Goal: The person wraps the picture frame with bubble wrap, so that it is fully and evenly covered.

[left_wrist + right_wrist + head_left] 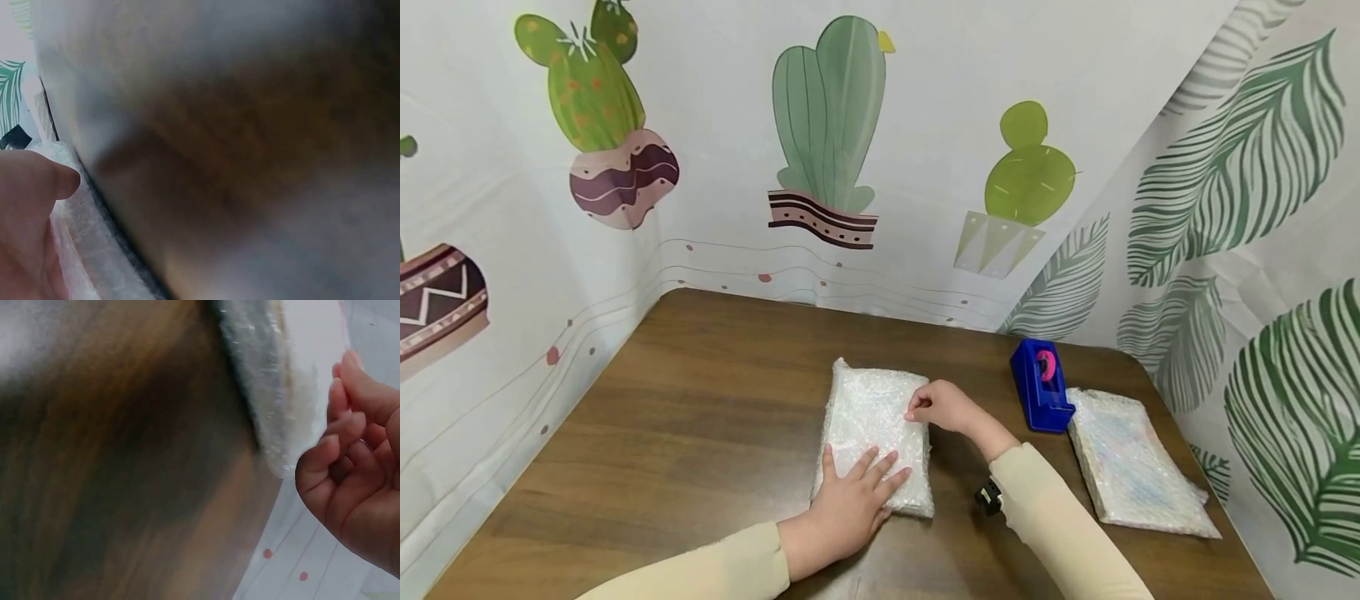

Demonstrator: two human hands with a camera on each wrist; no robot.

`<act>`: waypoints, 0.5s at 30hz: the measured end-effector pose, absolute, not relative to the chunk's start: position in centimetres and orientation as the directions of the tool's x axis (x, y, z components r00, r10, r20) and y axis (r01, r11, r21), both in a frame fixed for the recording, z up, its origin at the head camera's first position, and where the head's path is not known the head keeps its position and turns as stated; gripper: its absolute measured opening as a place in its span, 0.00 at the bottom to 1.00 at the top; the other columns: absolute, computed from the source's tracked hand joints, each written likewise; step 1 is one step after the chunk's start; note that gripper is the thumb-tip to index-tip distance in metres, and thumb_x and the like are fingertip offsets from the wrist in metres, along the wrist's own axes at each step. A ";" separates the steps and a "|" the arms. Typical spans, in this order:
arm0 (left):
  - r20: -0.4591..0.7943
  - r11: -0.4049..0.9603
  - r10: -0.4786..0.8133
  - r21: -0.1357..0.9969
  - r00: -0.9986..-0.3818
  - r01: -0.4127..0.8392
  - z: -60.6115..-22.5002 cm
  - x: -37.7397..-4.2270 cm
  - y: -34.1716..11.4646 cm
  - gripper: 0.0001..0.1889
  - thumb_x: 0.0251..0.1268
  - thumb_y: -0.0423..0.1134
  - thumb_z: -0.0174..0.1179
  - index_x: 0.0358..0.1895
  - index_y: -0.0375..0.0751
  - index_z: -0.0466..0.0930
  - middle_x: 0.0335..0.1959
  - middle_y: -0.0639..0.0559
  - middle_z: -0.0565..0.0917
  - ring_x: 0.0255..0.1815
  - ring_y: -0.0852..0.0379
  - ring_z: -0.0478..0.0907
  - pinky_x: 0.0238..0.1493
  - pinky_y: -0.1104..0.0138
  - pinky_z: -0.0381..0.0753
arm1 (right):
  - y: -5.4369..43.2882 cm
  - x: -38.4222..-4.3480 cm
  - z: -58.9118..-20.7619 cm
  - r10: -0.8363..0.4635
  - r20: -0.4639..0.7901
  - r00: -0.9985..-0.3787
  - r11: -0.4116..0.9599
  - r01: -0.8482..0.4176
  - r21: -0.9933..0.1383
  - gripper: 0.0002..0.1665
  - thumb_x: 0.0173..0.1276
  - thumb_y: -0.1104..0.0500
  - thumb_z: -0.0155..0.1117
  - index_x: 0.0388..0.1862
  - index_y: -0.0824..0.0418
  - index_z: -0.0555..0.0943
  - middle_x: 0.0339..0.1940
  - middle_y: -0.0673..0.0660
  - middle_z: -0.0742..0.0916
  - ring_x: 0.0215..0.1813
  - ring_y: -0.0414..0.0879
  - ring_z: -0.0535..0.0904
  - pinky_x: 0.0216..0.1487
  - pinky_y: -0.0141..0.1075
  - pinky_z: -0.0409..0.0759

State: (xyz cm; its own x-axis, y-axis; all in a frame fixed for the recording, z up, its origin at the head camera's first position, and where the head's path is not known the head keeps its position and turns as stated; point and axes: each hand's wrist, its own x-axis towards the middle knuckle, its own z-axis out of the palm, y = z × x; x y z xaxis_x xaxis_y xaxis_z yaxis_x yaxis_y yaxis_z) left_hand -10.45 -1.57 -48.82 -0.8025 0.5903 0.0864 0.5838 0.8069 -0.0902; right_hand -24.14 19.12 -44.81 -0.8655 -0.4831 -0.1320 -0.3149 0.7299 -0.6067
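Note:
A flat package in clear bubble wrap [876,400] lies on the table in the head view. My left hand [853,503] rests on its near part with the fingers spread. In the left wrist view the thumb [62,181] lies along the wrapped edge. My right hand [945,406] is over the package's right side, its thumb and forefinger pinching at the bubble wrap. The right wrist view has those fingertips [351,361] together and the other fingers curled in; any thin thing between them is hidden.
A blue tape dispenser [1041,392] with a pink roll stands right of my right hand. Beside it, near the table's right edge, lies a second bubble-wrapped package [1135,462]. A cloth printed with cacti and leaves [917,167] hangs behind the brown wooden table [715,392].

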 end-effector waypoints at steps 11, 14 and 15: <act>0.072 0.804 0.594 -0.064 -0.801 0.591 -48.6 -10.8 -1.6 0.30 0.70 0.58 0.58 0.76 0.70 0.67 0.77 0.64 0.71 0.76 0.57 0.71 0.62 0.29 0.71 | 18.6 -24.4 -45.7 -0.437 -0.126 -0.890 0.771 -0.299 -0.561 0.09 0.65 0.63 0.73 0.35 0.64 0.80 0.24 0.53 0.79 0.28 0.39 0.71 0.31 0.30 0.72; 0.062 0.803 0.596 -0.067 -0.800 0.593 -48.5 -10.7 -1.7 0.30 0.71 0.58 0.57 0.76 0.70 0.67 0.77 0.64 0.71 0.76 0.57 0.71 0.62 0.30 0.71 | 18.3 -24.2 -45.8 -0.413 -0.133 -0.901 0.786 -0.279 -0.552 0.09 0.64 0.63 0.73 0.33 0.63 0.80 0.24 0.52 0.79 0.28 0.39 0.71 0.32 0.30 0.72; 0.059 0.802 0.597 -0.069 -0.800 0.593 -48.5 -10.7 -1.7 0.30 0.71 0.58 0.57 0.76 0.70 0.66 0.77 0.64 0.71 0.76 0.57 0.71 0.62 0.30 0.71 | 18.1 -24.1 -45.9 -0.403 -0.134 -0.905 0.791 -0.272 -0.548 0.09 0.64 0.63 0.73 0.32 0.63 0.80 0.24 0.52 0.80 0.28 0.39 0.71 0.32 0.30 0.72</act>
